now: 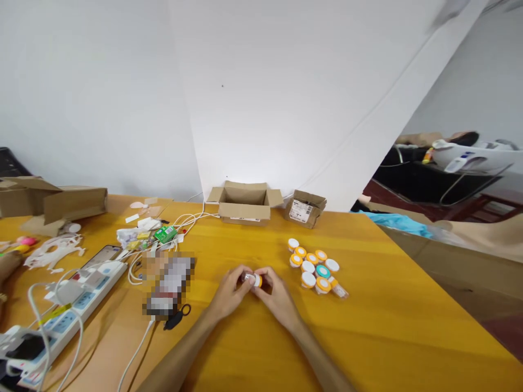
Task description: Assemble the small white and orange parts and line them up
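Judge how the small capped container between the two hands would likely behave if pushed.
The small container may roll, since its cap looks round and it is tilted on its side. It is probably light: the left hand and right hand pinch it rather than wrap around it.

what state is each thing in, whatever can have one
left grip, closed on bottle
right grip, closed on bottle's capped end
bottle, held sideways, cap on
other bottles, capped, most upright, one on its side
middle box, open
small box, cannot tell whether open
power strip, plugs inserted
blurred device, cable connected
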The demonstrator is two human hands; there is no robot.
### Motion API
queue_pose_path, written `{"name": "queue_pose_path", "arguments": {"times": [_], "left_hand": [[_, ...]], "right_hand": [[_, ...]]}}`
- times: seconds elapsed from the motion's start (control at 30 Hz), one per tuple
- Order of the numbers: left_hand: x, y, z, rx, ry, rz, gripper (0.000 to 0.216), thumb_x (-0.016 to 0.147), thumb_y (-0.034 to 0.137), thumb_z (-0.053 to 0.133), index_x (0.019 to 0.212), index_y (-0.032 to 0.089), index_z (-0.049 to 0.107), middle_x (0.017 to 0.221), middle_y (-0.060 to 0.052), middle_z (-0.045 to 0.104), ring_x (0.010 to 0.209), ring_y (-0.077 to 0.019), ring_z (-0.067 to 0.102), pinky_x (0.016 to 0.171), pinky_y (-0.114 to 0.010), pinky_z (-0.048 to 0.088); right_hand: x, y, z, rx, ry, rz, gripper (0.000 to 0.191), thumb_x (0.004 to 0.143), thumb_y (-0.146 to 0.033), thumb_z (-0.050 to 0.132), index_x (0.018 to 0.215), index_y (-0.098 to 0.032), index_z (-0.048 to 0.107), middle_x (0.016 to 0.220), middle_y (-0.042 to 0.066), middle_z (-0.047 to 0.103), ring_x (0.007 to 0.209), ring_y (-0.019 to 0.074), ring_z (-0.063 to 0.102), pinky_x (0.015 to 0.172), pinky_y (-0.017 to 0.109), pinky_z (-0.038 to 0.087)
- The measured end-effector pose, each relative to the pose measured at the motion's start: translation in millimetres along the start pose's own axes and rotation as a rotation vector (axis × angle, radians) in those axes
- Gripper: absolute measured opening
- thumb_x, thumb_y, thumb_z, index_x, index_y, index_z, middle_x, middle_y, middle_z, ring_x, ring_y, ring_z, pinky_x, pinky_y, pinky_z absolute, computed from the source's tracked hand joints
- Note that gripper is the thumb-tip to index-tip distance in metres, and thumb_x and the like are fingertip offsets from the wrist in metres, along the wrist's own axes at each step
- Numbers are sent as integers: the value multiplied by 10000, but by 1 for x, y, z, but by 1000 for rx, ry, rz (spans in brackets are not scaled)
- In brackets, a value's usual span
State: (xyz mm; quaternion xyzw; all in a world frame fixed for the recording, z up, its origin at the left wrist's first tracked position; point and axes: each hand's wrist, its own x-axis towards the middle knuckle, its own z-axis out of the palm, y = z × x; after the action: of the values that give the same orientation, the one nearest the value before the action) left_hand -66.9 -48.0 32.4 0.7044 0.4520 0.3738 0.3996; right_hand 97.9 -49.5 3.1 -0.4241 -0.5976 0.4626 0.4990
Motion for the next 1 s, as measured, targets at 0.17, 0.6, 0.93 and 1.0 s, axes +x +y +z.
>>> {"name": "queue_pose_path", "arguments": {"times": [0.17,0.6,0.93,1.0], "left_hand": [[2,3,-2,-22,-8,20,467,913,635,504,972,205,676,899,-50,717,851,-211,630,797,-323,491],[13,2,-6,-16,-33,47,440,879,616,545,967,197,647,865,-21,683,798,-177,604,756,-292,482],[14,-3,-7,16,-44,78,420,908,597,523,976,199,641,866,-15,680,804,-173,604,757,-282,484],[14,-2,-7,20,-42,77,406,910,585,528,970,201,642,860,-13,679,803,-173,603,763,-284,489]], "right_hand": [[4,-1,1,2,-9,-14,369,765,-569,728,905,-255,596,879,28,713,821,226,674,780,383,570],[14,-14,-3,2,-41,-15,398,686,-544,779,845,-248,565,805,-11,675,761,185,640,711,328,535],[17,-12,-3,-1,-43,-21,375,684,-499,775,846,-240,558,787,-25,663,740,166,625,693,303,512],[17,-10,-4,-7,-44,-27,361,685,-478,773,850,-241,557,799,-24,664,746,167,628,709,310,513]]}}
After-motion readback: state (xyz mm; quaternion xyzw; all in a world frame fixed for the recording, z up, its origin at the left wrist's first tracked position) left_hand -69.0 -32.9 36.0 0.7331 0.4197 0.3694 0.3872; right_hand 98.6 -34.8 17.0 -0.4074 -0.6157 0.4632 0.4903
